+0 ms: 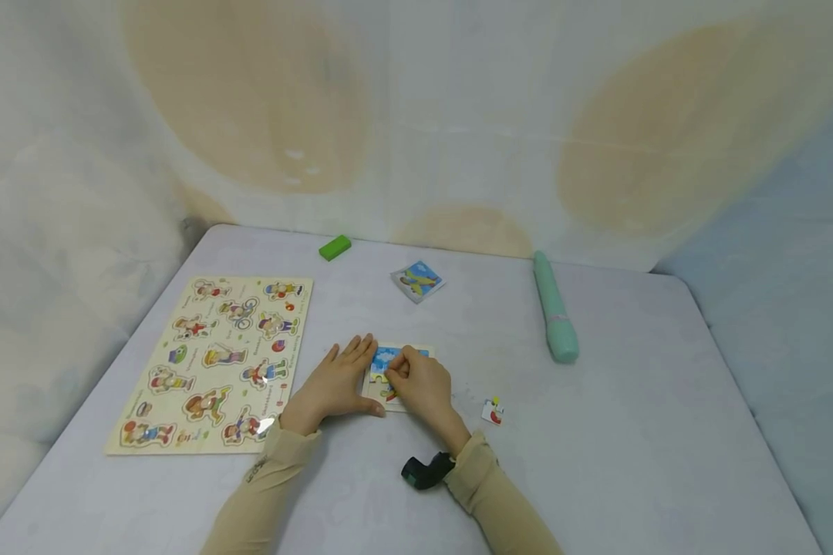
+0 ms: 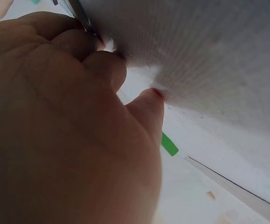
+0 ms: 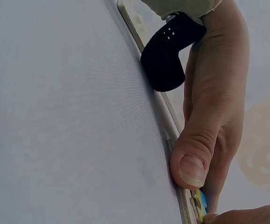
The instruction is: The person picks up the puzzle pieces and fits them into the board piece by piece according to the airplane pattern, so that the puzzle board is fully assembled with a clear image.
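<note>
A small jigsaw board with a blue-sky picture lies under both hands. My left hand is spread along its left side, fingers extended, with the thumb at the near edge. In the right wrist view, that thumb touches the board's rim. My right hand is over the board, thumb and index finger pinched together on a puzzle piece that they mostly cover. Only the tip of a right finger shows in the right wrist view. A loose puzzle piece, white with red and yellow, lies to the right.
A large picture board with children's figures lies at the left. Toward the back are a green block and a small airplane picture square. A mint-green tapered object lies at the right. A black wrist camera hangs by the right sleeve.
</note>
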### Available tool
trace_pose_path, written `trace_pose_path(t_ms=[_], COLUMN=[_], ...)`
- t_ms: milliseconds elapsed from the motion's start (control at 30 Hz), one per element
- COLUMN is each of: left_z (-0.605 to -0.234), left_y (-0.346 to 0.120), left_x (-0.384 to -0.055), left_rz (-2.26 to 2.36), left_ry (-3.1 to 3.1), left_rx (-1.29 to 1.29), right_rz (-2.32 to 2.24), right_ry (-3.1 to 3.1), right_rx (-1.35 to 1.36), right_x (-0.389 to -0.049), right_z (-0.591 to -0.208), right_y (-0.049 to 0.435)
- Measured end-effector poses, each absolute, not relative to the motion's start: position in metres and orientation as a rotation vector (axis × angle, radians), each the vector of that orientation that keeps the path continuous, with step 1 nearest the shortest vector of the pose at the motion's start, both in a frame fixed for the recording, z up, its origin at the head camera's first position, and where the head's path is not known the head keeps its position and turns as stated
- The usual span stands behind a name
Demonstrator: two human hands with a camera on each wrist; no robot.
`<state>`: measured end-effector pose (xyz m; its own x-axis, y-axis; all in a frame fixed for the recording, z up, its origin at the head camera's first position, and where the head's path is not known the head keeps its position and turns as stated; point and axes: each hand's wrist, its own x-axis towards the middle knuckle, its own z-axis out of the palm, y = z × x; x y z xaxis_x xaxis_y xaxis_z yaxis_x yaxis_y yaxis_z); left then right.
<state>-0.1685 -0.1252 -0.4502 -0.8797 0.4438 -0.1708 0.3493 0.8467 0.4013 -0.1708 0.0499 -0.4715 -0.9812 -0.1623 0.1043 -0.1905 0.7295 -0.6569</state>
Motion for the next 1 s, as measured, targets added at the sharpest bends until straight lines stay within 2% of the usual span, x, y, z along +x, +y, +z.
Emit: trace_pose_path(t_ms=[567,1000], left_z=[-0.4526,-0.452], left_y=[-0.1227,-0.1242], left_x=[-0.1687,-0.1695], left_rz=[0.516,0.508], left_ry=[2.767,2.768], left_rx=[0.616,0.603], right_rz=[0.954,0.99], right_ry=[-2.909,-2.965], right_rx=[0.347,0.219], right_x=[-0.1669,-0.1692], right_z=[-0.4681,-0.4633], right_y=[0.0505,0.0432])
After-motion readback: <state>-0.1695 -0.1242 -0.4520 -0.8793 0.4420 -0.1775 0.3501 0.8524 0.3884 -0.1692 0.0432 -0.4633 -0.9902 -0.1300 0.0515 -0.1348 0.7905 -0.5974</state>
